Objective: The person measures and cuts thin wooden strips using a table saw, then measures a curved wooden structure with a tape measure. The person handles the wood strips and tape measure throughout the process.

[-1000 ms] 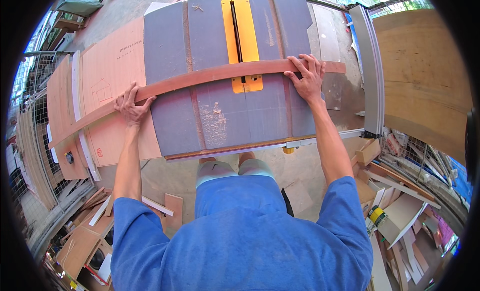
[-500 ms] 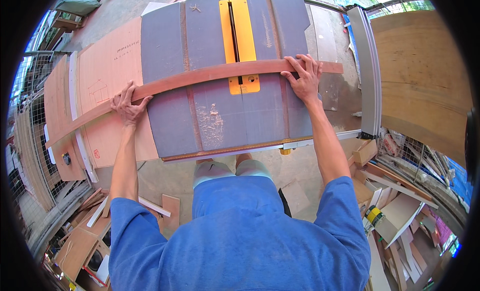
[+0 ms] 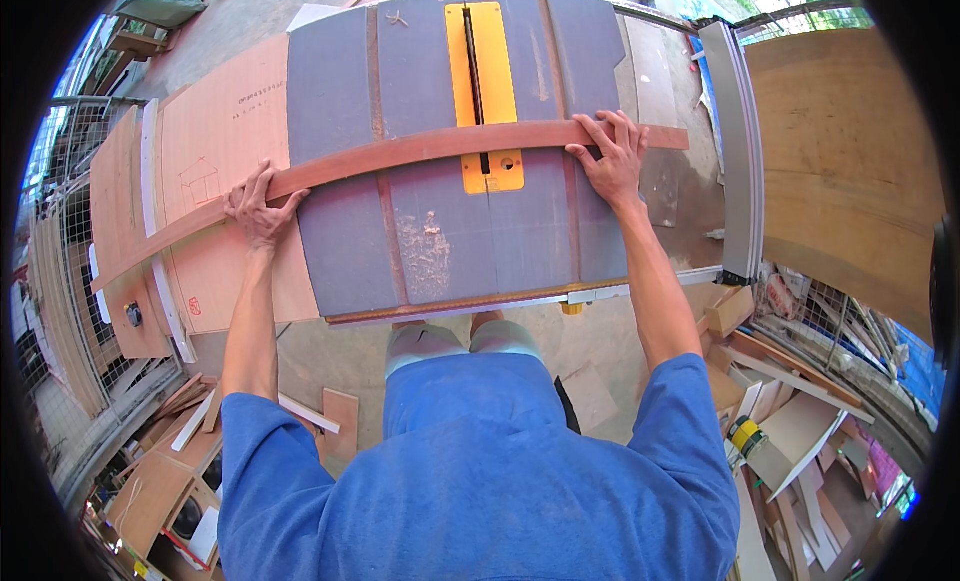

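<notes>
A long reddish-brown wooden strip (image 3: 430, 148) lies crosswise over the grey top of a table saw (image 3: 345, 241), passing over the yellow throat plate (image 3: 499, 106) with its dark slot. My left hand (image 3: 263, 203) grips the strip where the grey top meets a pinkish plywood panel (image 3: 230, 106), thumb on the near edge and fingers over the far one. Towards the strip's right end, my right hand (image 3: 612, 153) holds it the same way, fingers curled over the top. Pale sawdust (image 3: 428, 243) is scattered on the grey top between my hands, nearer to me.
A metal fence rail (image 3: 738, 151) stands at the right of the saw, beside a large plywood sheet (image 3: 840, 151). Wood offcuts (image 3: 800, 451) pile up at the lower right, and more scraps (image 3: 165, 491) at the lower left. A wire mesh rack (image 3: 60, 181) borders the left.
The whole view has shifted very slightly. Both hands keep their hold on the wooden strip, which looks unmoved. Another person's foot has come into view at the top right.
</notes>
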{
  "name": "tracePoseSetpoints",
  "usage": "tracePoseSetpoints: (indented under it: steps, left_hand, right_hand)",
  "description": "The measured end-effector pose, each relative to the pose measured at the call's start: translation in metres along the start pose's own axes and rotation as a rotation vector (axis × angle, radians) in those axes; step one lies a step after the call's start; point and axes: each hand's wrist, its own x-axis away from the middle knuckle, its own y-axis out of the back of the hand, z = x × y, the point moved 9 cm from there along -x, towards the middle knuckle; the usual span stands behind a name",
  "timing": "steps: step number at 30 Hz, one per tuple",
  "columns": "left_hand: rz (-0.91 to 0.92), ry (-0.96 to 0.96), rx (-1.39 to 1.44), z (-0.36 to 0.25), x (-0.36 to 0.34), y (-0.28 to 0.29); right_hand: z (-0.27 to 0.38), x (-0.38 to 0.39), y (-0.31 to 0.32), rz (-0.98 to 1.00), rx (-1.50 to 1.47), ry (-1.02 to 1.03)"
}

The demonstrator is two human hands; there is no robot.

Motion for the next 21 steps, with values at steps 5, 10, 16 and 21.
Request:
tracePoseSetpoints:
  steps: [5, 10, 16, 21]
  left_hand:
    - [-0.018, -0.01, 0.004, -0.001, -0.0025, 0.0001]
    - [-0.033, -0.025, 0.012, 0.0006, -0.0058, -0.0007]
    - [-0.03, -0.023, 0.025, 0.0018, -0.0068, -0.0029]
    - [-0.03, -0.024, 0.004, 0.0007, -0.0083, -0.002]
  right_hand:
    - [0.0003, -0.0017, 0.0007, -0.007, 0.006, 0.002]
    - [-0.0005, -0.0023, -0.0013, -0.002, 0.0, -0.004]
    - [-0.0006, -0.0042, -0.0021, 0.01, -0.001, -0.007]
    - [-0.0011, -0.0059, -0.003, 0.012, -0.001, -0.002]
